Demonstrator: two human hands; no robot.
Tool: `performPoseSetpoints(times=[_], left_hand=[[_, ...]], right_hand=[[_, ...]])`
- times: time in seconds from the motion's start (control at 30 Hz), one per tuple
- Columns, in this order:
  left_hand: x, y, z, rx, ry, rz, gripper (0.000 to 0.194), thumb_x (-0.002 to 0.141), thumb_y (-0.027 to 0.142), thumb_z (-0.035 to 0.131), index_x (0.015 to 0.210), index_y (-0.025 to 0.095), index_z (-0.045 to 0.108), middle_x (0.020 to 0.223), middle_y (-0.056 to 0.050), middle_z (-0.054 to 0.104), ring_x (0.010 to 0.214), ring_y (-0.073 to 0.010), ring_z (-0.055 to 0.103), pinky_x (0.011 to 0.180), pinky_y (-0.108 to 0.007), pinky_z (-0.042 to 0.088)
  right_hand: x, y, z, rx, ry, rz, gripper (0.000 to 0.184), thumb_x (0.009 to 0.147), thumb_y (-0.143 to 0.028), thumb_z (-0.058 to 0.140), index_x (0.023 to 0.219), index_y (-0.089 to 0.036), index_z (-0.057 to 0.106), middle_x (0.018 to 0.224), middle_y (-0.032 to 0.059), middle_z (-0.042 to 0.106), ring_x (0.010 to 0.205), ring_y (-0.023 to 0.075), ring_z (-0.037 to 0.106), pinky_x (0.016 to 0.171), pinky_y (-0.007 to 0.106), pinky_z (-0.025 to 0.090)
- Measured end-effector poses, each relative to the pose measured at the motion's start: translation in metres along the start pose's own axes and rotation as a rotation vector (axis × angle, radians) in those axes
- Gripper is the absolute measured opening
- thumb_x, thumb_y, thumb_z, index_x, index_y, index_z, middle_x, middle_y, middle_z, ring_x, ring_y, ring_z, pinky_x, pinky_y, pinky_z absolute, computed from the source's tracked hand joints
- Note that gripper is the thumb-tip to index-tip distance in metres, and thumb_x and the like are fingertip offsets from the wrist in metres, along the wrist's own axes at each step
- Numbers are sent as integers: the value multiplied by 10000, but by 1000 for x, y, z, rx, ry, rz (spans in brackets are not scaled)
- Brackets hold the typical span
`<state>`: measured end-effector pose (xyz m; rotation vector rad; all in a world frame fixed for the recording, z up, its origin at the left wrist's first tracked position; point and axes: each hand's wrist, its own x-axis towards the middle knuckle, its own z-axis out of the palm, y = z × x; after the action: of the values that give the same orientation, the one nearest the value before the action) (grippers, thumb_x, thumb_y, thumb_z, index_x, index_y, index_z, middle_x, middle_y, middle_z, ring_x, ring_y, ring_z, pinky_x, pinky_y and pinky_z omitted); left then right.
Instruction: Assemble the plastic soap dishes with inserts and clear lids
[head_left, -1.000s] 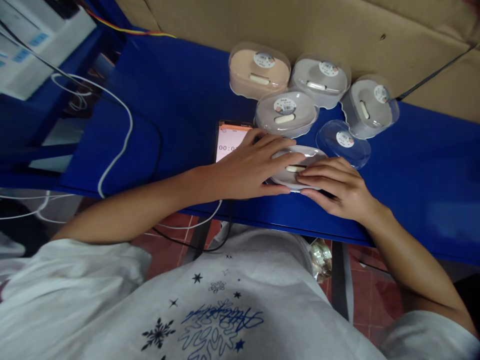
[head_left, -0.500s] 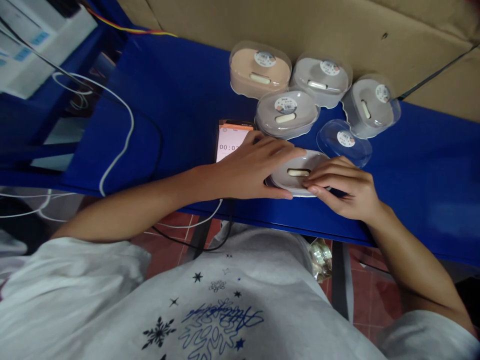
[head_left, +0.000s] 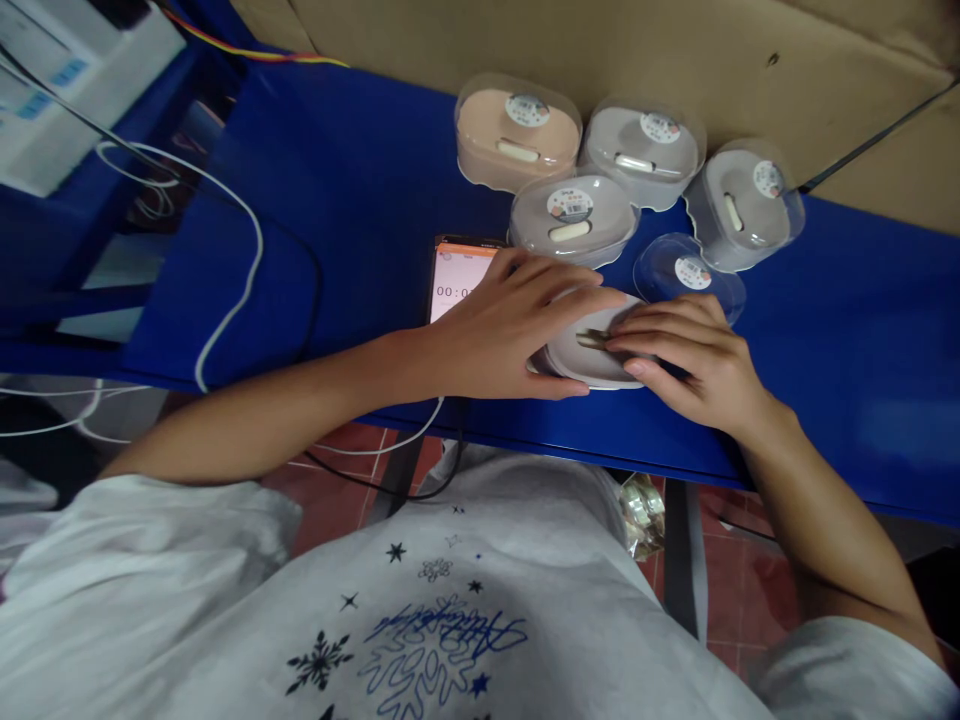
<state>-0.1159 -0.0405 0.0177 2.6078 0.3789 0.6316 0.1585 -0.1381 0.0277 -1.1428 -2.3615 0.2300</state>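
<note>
A grey oval plastic box (head_left: 577, 362) sits on the blue table near its front edge. My left hand (head_left: 525, 325) grips its left side, the thumb at the near edge and the fingers along the far edge. Over the lid, my right hand (head_left: 690, 355) has its fingertips closed on the small bar (head_left: 591, 340) in the lid's slot. That bar looks tilted, and its right end is hidden by the fingers. A loose clear oval cover (head_left: 679, 262) with a round label lies just beyond my right hand.
Behind stand a peach box (head_left: 517, 125) and several grey boxes, such as one at the right (head_left: 742, 210), under clear covers. A lit phone (head_left: 454, 270) with a timer lies partly under my left hand. White cable (head_left: 259, 240) crosses the table's left side. Brown cardboard (head_left: 600, 40) borders the back.
My right fingertips have moved left onto the small bar, which lay flat and pale before and now appears tilted and darker. My left hand keeps its hold on the box.
</note>
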Motion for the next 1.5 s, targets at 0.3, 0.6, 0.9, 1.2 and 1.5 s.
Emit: performPoseSetpoints(times=[0.3,0.6,0.9,1.2,1.5], left_hand=[[0,-4,1,-43,58,37,797,931,682,742,1590,295,513,1556,-132,629,1431,-375,578,1188,-587,386],[2,1,-4,-26,95,27,733,977,726,657,1535,262,554,1542,-116,647,1422,-324,608,1203,-544,449],[3,0,-6,-34,2,-16,724,999,743,595,1582,327,490,1607,-75,569,1474,-310,514,1252,-559,414],[1,-1,-1,26,13,1,750,1013,680,600,1638,333,377,1727,-72,431,1584,-313,412,1265,-555,391],[2,1,-7,145,54,-96,486,1000,674,613,1280,289,708,1243,-109,759,1287,-385,623,1186,-685,315]], right_hand=[[-1,-2,2,-28,-34,-47,430,1031,-485,712,1392,-252,699,1327,112,774,1260,323,722,1069,503,522],[-1,-4,7,-52,-35,-76,518,1003,-419,767,1472,-239,642,1392,135,739,1284,335,704,1069,501,531],[-3,-3,6,-50,-51,-31,545,1050,-443,680,1559,-272,583,1443,127,717,1341,353,678,1094,529,528],[-3,0,1,-45,6,23,399,1002,-454,725,1355,-272,689,1323,106,764,1238,345,724,1033,522,546],[-4,13,-13,-53,135,210,186,1026,-423,680,1077,-245,695,1145,136,782,1063,308,754,897,454,586]])
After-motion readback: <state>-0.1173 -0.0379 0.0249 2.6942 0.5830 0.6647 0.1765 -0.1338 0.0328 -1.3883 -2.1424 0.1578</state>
